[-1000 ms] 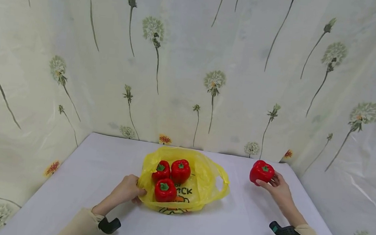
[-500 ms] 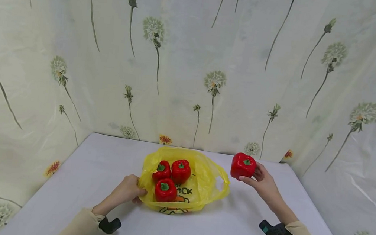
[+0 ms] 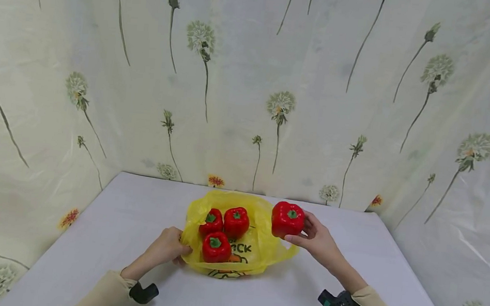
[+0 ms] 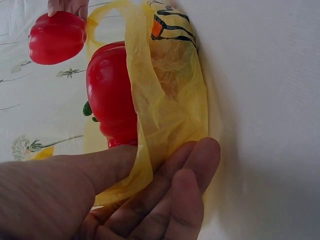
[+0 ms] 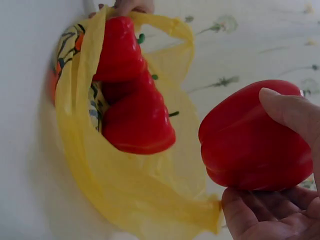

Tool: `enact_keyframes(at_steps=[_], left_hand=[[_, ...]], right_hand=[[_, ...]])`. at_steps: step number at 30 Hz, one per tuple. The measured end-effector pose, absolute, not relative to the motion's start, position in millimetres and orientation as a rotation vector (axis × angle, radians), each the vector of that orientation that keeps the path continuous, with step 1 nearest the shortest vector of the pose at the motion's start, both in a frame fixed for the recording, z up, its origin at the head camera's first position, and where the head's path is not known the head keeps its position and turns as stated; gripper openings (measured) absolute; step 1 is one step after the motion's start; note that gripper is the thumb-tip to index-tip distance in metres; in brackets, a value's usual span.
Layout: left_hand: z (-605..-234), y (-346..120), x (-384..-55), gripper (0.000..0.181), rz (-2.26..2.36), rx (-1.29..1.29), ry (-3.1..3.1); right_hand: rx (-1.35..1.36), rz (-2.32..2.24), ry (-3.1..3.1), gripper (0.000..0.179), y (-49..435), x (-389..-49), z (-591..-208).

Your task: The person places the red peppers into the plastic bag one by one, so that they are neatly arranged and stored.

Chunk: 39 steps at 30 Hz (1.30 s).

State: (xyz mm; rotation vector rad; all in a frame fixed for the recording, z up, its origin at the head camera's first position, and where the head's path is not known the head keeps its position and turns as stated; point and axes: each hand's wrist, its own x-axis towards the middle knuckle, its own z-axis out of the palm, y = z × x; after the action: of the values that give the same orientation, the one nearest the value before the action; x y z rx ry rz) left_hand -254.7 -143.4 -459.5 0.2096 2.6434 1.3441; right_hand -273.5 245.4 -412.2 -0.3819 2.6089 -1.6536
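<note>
A yellow plastic bag [image 3: 262, 259] lies on the table with its mouth spread wide. Inside it sit three red bell peppers [image 3: 217, 247] with green stems. My left hand [image 3: 168, 247] pinches the bag's left edge, thumb inside and fingers outside, as the left wrist view [image 4: 165, 200] shows. A fourth red bell pepper [image 3: 287, 220] is held up in my right hand [image 3: 318, 239], above the bag's right handle. In the right wrist view the thumb lies over this pepper [image 5: 255, 135] and the fingers are under it.
The white table [image 3: 232, 302] reaches back to a hanging sheet [image 3: 233, 84] printed with dandelions. Each wrist carries a black strap-on device [image 3: 143, 292]. The bag's loop handle [image 5: 180, 37] stands up beside the peppers.
My right hand has carried its bell pepper leftward, from the table's right side to over the bag's right edge. My left hand keeps its hold on the bag in the same place.
</note>
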Motion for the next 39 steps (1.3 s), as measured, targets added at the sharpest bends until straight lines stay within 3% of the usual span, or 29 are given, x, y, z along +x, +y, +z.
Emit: enact_keyframes(at_steps=[12, 25, 39], left_hand=[[-462, -143, -256, 0.009, 1.330, 0.230, 2.657], [-465, -142, -260, 0.011, 1.354, 0.245, 2.633], [-466, -142, -260, 0.011, 1.356, 0.265, 2.642]], right_hand=[[-0.470, -1.636, 2.440, 0.081, 203, -269, -439], [-0.523, -1.580, 2.317, 0.078, 188, -280, -479], [-0.499, -1.549, 2.372, 0.087, 181, -281, -492]])
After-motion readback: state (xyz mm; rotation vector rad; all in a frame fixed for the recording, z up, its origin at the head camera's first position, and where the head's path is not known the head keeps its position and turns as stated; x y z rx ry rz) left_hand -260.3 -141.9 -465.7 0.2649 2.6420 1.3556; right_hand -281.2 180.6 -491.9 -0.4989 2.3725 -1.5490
